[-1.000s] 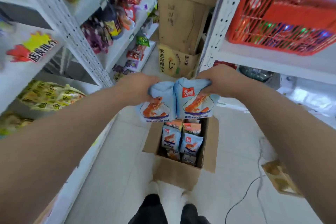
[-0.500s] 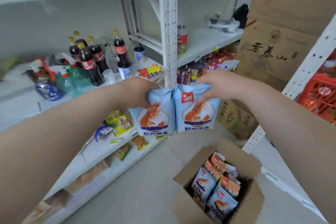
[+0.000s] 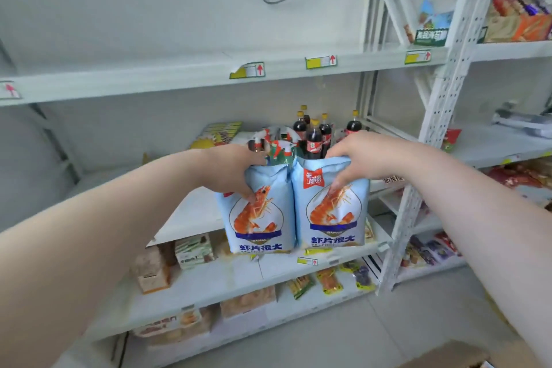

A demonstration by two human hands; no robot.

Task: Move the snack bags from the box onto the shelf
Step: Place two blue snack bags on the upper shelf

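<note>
Two light-blue snack bags with an orange prawn picture hang side by side in front of the white shelf unit. My left hand (image 3: 236,172) grips the top of the left snack bag (image 3: 257,218). My right hand (image 3: 355,155) grips the top of the right snack bag (image 3: 331,212). Both bags are upright, held in the air before the middle shelf (image 3: 194,212), their bottoms level with the shelf below it. The cardboard box (image 3: 445,358) shows only as a flap at the bottom right corner.
Dark cola bottles (image 3: 313,137) and packaged goods stand on the middle shelf right behind the bags. The upper shelf (image 3: 179,75) carries price tags. Small boxes (image 3: 152,269) and snack packets (image 3: 328,281) sit on lower shelves. A white upright post (image 3: 424,140) divides the bays on the right.
My view has swung up and left from the box to the shelves. Both hands have lifted the two bags up in front of the middle shelf; the box has dropped nearly out of view.
</note>
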